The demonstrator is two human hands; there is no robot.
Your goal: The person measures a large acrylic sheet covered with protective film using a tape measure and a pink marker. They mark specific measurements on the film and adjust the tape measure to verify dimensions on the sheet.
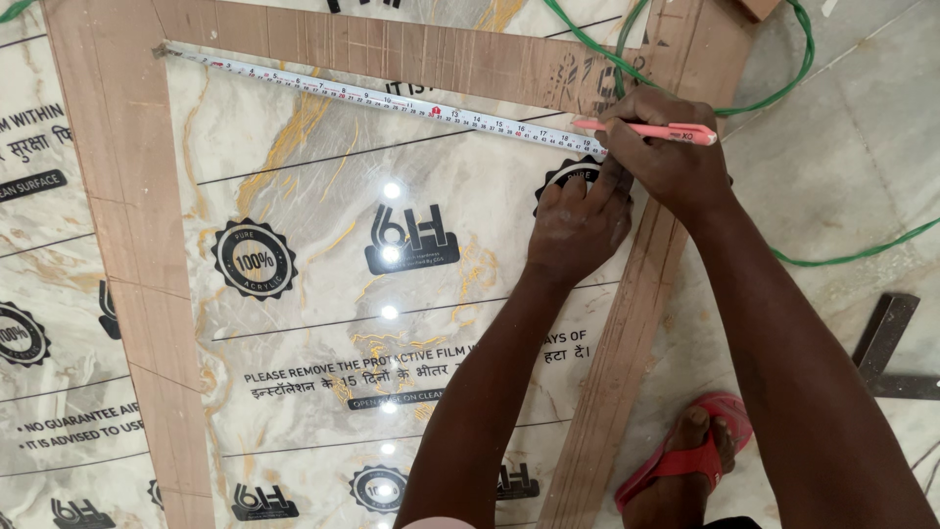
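Tape measure lies stretched across the marbled sheet, pinned flat by my left hand so my right hand, closed on the pink pencil, can mark beside it.

A pale tiled floor carries glossy marble-patterned sheets with gold veining under printed film, framed by flat brown wooden strips. A green cable loops across the tiles at the upper right, and a dark metal square lies at the right edge. A foot in a red sandal stands on the floor beside the right-hand strip.
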